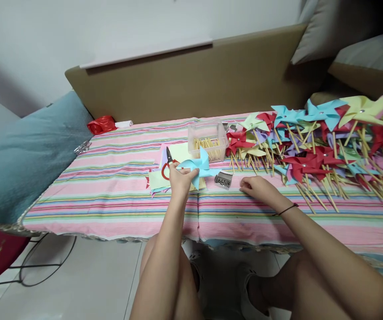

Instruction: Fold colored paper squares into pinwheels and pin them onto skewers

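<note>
The left hand [180, 177] is clamped on one blue pinwheel [198, 166], fingers pinched at its folded centre, holding it just above the paper sheets [160, 181]. The right hand [258, 187] rests on the striped tabletop [111, 195] well apart from the left, fingers curled down and holding nothing that can be seen; a black band [286, 209] circles its wrist.

Between the two hands lies one small box of pins [224, 180], nearer the left hand's pinwheel. Just beyond the left hand sits one pair of red scissors [167, 164] on the sheets, and one clear tub of sticks [209, 142] stands past the pinwheel.

Beyond and to the right of the right hand spreads a pile of finished pinwheels [318, 142] in red, blue, yellow, green and purple, too many and too overlapped to count. Far left of the left hand are one red bag [102, 124] and one teal cushion [28, 155].
</note>
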Tool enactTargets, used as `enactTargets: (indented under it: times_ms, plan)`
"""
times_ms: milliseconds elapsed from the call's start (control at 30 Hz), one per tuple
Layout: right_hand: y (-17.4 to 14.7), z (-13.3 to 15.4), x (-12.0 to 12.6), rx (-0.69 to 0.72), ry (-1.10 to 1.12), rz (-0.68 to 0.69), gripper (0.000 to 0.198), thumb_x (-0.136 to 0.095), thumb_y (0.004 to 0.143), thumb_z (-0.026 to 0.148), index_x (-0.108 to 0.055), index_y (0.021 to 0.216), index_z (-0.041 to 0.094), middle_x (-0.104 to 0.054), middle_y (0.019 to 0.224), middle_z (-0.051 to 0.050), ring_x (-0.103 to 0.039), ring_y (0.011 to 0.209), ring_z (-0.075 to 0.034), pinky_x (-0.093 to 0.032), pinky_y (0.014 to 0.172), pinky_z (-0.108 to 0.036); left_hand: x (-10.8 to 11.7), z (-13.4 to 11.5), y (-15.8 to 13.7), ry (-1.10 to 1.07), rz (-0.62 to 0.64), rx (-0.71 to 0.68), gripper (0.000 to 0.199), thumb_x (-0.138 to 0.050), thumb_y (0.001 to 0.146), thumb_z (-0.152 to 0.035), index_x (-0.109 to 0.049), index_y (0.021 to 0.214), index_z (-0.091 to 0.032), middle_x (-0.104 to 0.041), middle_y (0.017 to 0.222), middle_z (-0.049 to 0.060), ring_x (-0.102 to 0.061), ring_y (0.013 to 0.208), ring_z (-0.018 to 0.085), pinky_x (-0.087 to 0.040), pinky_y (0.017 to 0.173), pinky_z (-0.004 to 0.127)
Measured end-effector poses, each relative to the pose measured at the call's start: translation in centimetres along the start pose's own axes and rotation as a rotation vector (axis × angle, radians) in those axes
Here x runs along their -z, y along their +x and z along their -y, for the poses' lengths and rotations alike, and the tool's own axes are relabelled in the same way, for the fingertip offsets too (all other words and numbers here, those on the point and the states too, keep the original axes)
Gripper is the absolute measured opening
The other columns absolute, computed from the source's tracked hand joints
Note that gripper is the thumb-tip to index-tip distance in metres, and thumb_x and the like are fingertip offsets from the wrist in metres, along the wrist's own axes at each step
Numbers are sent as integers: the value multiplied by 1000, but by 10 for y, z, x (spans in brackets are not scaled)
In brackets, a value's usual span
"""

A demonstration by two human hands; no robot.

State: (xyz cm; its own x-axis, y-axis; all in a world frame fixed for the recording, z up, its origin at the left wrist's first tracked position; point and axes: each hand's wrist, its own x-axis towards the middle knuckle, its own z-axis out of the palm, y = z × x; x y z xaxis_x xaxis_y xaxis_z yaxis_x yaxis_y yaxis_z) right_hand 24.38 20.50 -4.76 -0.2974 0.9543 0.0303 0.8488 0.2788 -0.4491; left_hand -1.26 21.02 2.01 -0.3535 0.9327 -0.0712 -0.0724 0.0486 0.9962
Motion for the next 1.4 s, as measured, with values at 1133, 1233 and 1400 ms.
enactTargets:
  times_ms: [1133, 1233, 1400]
  plan:
    - [11, 98, 19, 188, 807, -592, 4, -73, 72, 23, -74, 69, 26, -70, 76, -2, -63, 84, -21, -51, 80, -38, -30, -8, -33, -190, 287, -82, 52, -69, 55, -16, -27, 84, -25, -49, 51, -14, -48, 44, 6, -37, 50, 17]
    - [11, 98, 18, 179, 808, -602, 5, -72, 72, 22, -74, 70, 26, -69, 76, -3, -62, 85, -21, -50, 78, -37, -30, -8, -34, -191, 298, -88, 51, -68, 56, -15, -27, 84, -25, -47, 50, -14, -46, 44, 6, -36, 49, 16]
    - [11, 99, 19, 187, 792, -601, 6, -71, 73, 21, -73, 69, 25, -68, 76, -3, -62, 82, -20, -50, 77, -37, -29, -6, -32, -196, 313, -90, 52, -68, 56, -15, -26, 85, -26, -46, 52, -14, -48, 45, 6, -38, 50, 17]
